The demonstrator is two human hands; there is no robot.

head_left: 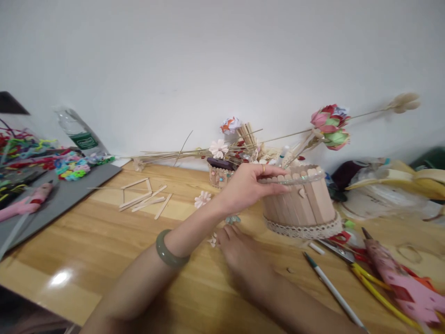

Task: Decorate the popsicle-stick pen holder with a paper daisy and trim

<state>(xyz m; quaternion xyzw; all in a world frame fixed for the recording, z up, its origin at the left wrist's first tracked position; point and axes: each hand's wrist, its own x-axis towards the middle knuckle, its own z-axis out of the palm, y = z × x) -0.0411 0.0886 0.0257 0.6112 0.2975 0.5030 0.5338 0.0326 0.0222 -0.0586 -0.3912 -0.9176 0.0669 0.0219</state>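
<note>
My left hand (245,183) grips the rim of a craft-stick basket (302,202), thumb and fingers on either side of the wall. The basket is tilted, with lace trim around its bottom, a shiny band along its rim and a small heart on its side. Under my left forearm, my right hand (243,250) reaches down to the table with curled fingers. A teal ornament (232,219) and a small white flower piece (212,240) are right by its fingertips; whatever they pinch is hidden. A pale pink flower (202,199) lies just to the left.
Loose craft sticks (144,198) lie left of centre. Dried stems (174,153) and a decorated stick box (217,176) stand at the wall. On the right are a pen (333,290), scissors (337,250) and a pink glue gun (399,278). A bottle (81,134) stands far left.
</note>
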